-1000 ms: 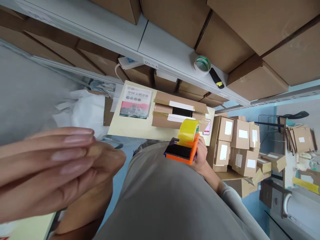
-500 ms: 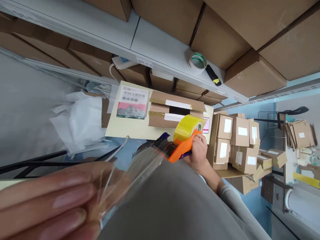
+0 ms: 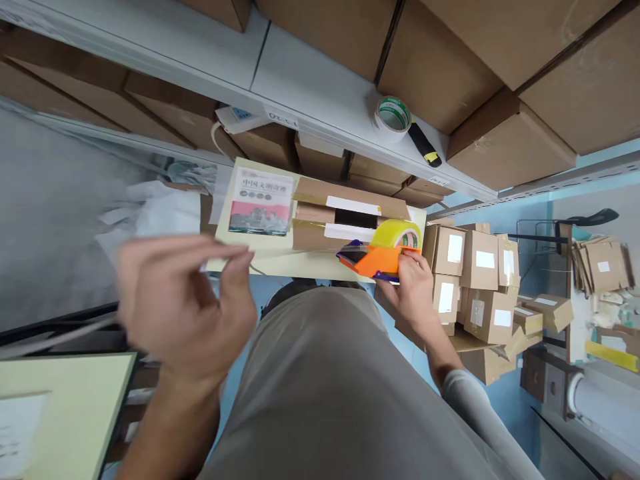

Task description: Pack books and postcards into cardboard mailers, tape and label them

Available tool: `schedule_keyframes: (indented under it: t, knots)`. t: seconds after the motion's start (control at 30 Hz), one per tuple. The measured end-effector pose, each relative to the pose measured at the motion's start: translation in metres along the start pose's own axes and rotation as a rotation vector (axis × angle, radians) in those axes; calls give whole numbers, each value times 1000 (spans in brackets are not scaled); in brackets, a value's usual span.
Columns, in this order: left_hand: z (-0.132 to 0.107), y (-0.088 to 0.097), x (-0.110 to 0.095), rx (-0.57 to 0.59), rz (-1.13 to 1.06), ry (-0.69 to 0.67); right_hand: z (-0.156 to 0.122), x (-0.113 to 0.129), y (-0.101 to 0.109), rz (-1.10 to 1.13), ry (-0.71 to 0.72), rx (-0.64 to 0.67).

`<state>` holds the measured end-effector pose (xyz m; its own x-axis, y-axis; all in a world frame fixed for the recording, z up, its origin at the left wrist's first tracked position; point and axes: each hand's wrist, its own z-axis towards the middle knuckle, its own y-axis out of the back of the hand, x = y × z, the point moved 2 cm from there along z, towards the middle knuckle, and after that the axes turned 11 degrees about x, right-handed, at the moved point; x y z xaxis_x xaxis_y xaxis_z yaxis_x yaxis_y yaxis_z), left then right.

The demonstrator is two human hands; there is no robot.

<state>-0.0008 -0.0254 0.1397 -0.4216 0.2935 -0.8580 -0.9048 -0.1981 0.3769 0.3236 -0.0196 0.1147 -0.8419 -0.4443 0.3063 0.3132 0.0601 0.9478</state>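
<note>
My right hand (image 3: 414,283) grips an orange tape dispenser (image 3: 383,261) with a yellow tape roll (image 3: 393,233) on it, at the table's near edge. The dispenser overlaps the front of a cardboard box (image 3: 313,237) whose flaps leave a dark gap along the middle, with white labels beside it. My left hand (image 3: 193,293), blurred and close to the camera, is closed with thumb and fingertips in a pinch; I cannot make out what is between them. A booklet (image 3: 260,203) with a pink band lies on the table (image 3: 280,262), left of the box.
Shelves (image 3: 320,80) with large cartons run across the top, bearing a green-cored tape roll (image 3: 393,117) and a black-and-yellow cutter (image 3: 425,145). Labelled boxes (image 3: 480,303) are stacked at right. White wrapping (image 3: 170,213) lies at left; a second pale table (image 3: 70,393) is at lower left.
My left hand has drawn back from close to the camera towards the table. The dispenser has moved right and levelled out. The clear strip stretched between the hands before no longer shows plainly.
</note>
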Motion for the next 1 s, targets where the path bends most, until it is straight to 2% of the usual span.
schedule_keyframes:
  t: [0.03,0.1,0.2,0.27,0.33,0.47,0.53,0.63,0.83,0.9,1.0]
  knots:
    - [14,-4,11,-25,52,61,5,-4,7,14,3,75]
    - [31,-15,44,126,-41,182,21,-15,19,63,-2,250]
    - [35,-32,101,257,-279,157,52,-32,32,151,-46,539]
    - [33,-44,131,271,-369,194,77,-40,41,213,-92,689]
    - [34,-53,147,250,-487,291,102,-43,53,268,-120,788]
    - [41,-56,146,178,-667,516,148,-40,76,360,-112,935]
    - [45,-52,144,172,-687,546,167,-39,80,392,-115,1009]
    - [50,-45,145,176,-711,568,189,-41,73,383,-123,1104]
    - [43,-44,140,60,-897,785,207,-50,45,289,-160,1194]
    - [40,-49,136,53,-984,849,211,-50,44,272,-169,1205]
    - [38,-57,135,62,-1090,916,219,-47,55,297,-183,1206]
